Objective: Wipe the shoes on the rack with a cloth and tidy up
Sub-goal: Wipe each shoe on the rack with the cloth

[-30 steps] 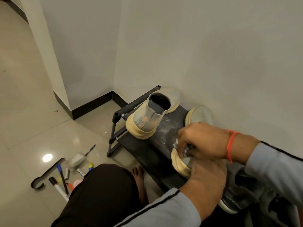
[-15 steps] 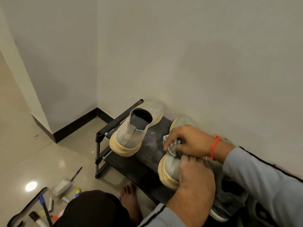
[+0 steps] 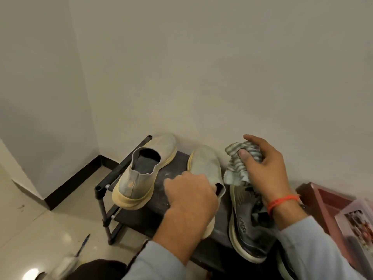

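Cloth (image 3: pixel 239 160), striped, bunched in right hand (image 3: pixel 264 168), thumb pinching it, lifted clear above the rack (image 3: pixel 177 164), just right of the near pale shoe (image 3: pixel 205 164). Soft, light, floppy; loose end hanging, best kept wadded in the palm for wiping. Left hand (image 3: pixel 191 197) resting over the heel of that pale shoe, fingers curled at the collar; whether truly gripping, cannot tell. Shoe looks light, knit upper soft and dusty, rubber sole stiffer, so hold at heel or sole, wipe the upper. Second pale shoe (image 3: pixel 141 176) to the left on same shelf, heel toward camera, untouched. Dark sneaker (image 3: pixel 248 225) on the right, under the right wrist, laces loose. Shelf top dusty. Red box (image 3: pixel 323 203) far right with a photo frame (image 3: pixel 357 225) against it. Pen (image 3: pixel 82 245) on the floor lower left, blurred clutter near it. Wiping judged midway; tidying not yet done.
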